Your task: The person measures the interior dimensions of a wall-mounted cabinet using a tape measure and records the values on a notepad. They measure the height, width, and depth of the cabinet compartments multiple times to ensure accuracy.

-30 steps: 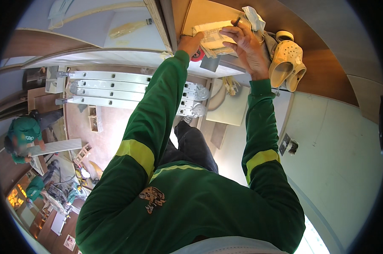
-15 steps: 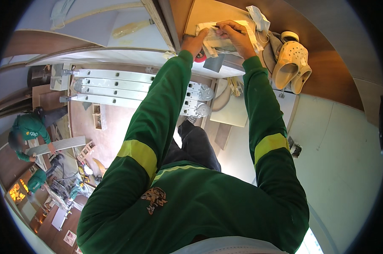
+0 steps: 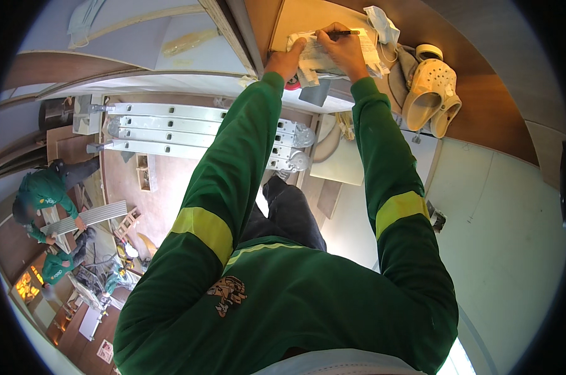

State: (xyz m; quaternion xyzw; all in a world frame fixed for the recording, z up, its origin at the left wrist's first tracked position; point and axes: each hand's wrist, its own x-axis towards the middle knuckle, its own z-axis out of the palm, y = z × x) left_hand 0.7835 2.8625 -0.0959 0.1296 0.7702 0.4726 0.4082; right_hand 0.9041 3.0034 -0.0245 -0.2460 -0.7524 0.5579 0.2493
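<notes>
At the top of the view, my right hand pinches a dark pen over some creased whitish papers. My left hand grips the papers' left edge, thumb on top; its other fingers are mostly hidden. The papers lie on a wooden shelf. Below them a grey flat piece sticks out past the shelf's edge, and a bit of something red shows under my left hand.
Right of the papers are a white face mask, a tape roll, a grey cloth and beige clogs. A folded aluminium ladder lies below my left forearm. At far left, a person in green holds a ribbed panel; another person is nearby.
My right hand has shifted slightly left and down, and the pen now points to the right of my fingers. The left hand has barely moved. At far left, the people have shifted a little.
</notes>
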